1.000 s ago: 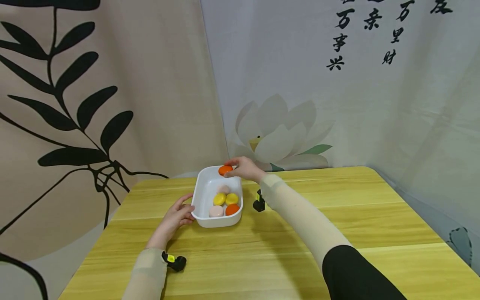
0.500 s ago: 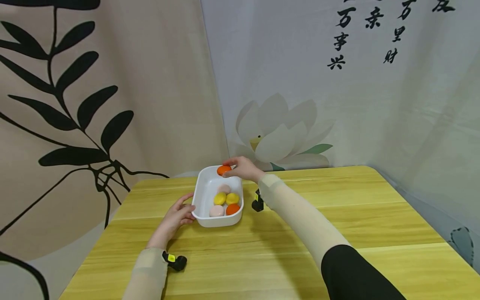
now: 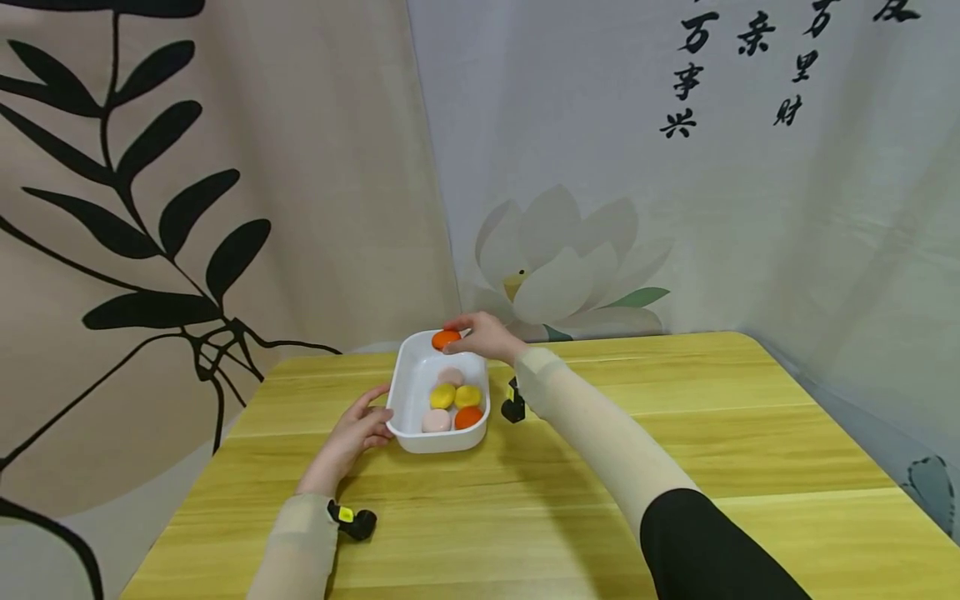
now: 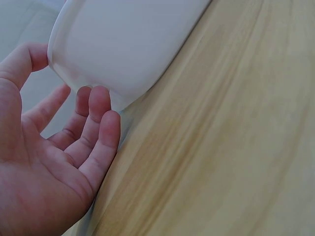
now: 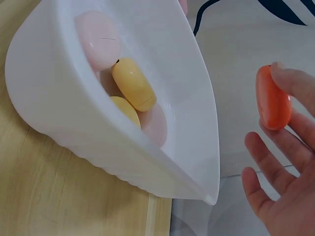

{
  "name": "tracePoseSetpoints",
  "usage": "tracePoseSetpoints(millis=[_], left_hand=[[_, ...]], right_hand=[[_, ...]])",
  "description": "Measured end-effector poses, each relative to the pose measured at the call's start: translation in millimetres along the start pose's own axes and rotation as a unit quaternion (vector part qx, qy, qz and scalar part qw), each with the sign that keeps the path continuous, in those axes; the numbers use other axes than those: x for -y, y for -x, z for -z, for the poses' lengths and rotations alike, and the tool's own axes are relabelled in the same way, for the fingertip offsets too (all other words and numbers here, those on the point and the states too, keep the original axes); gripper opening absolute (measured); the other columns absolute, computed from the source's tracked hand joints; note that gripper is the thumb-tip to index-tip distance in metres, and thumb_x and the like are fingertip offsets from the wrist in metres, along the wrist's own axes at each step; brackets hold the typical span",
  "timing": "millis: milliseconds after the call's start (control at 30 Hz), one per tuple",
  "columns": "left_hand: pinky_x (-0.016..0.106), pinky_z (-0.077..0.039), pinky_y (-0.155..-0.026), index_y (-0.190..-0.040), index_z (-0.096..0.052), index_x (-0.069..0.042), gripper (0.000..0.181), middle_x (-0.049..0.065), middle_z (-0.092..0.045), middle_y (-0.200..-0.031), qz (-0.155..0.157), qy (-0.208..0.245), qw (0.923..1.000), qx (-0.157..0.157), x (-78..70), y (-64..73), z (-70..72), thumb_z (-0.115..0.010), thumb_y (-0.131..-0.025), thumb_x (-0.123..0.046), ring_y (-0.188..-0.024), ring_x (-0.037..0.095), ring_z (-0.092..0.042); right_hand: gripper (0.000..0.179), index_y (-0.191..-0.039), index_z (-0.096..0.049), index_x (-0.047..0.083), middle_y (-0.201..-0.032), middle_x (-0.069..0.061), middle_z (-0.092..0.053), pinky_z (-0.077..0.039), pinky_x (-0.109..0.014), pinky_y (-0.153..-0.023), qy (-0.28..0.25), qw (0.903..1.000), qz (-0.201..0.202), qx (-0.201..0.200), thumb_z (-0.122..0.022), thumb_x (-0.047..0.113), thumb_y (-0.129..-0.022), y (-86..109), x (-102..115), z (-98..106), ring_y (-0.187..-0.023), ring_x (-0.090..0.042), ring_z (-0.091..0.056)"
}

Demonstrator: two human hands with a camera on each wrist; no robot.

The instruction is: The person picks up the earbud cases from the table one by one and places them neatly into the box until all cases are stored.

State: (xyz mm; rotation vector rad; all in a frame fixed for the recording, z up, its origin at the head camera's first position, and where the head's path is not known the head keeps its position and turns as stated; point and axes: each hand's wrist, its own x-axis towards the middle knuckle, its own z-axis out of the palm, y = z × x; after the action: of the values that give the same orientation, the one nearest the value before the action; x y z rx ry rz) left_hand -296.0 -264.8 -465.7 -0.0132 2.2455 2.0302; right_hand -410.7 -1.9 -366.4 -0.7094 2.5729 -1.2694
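A white tray [image 3: 403, 400] stands on the table, its near left corner held by my left hand [image 3: 355, 435]. In the left wrist view, the fingertips [image 4: 100, 94] of that hand meet the outer wall, and one digit reaches the rim. My right hand [image 3: 487, 335] pinches a smooth orange rounded disc [image 3: 446, 339] between thumb and fingers above the tray's far end. Seen from the right wrist, the held orange disc [image 5: 273, 97] is apart from the tray. Inside lie two yellow discs [image 3: 442, 395], two pale pink discs [image 3: 437, 420] and another orange disc [image 3: 468, 417].
The wooden table [image 3: 615, 467] extends to both sides and toward me. Behind its far edge hangs a printed cloth [image 3: 337, 208] with dark leaves, a lotus and writing. A small black camera [image 3: 356, 523] is strapped on the left wrist, another at the right.
My right hand has shifted slightly left with the orange disc, farther over the tray's far end. My left hand keeps its place at the tray. The head view has turned a little.
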Motion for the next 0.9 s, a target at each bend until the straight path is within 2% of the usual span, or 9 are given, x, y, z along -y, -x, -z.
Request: tracePoseSetpoints(millis=[433, 900], left_hand=[[0.033, -0.055, -0.072, -0.152, -0.031, -0.011, 0.061, 0.021, -0.056, -0.113, 0.013, 0.005, 0.9998, 0.012, -4.2, -2.3, -0.3, -0.057, -0.097, -0.012, -0.078, 0.021, -0.059], [0.028, -0.054, -0.069, -0.151, -0.033, -0.013, 0.061, 0.024, -0.055, -0.119, -0.006, 0.000, 1.0000, 0.004, -0.2, 0.0, 0.1, -0.059, -0.096, -0.017, -0.075, 0.016, -0.059]], right_hand=[[0.044, -0.126, -0.066, 0.016, -0.127, -0.004, -0.060, -0.045, -0.037, -0.098, 0.012, 0.9999, 0.002, 0.002, -0.076, 0.028, -0.085, 1.1, 5, -4, -0.113, -0.021, -0.053], [0.043, -0.123, -0.067, 0.015, -0.125, -0.003, -0.062, -0.046, -0.032, -0.095, 0.029, 0.9991, 0.030, 0.013, -0.076, 0.030, -0.084, -3.4, 1, -16, -0.110, -0.019, -0.055]])
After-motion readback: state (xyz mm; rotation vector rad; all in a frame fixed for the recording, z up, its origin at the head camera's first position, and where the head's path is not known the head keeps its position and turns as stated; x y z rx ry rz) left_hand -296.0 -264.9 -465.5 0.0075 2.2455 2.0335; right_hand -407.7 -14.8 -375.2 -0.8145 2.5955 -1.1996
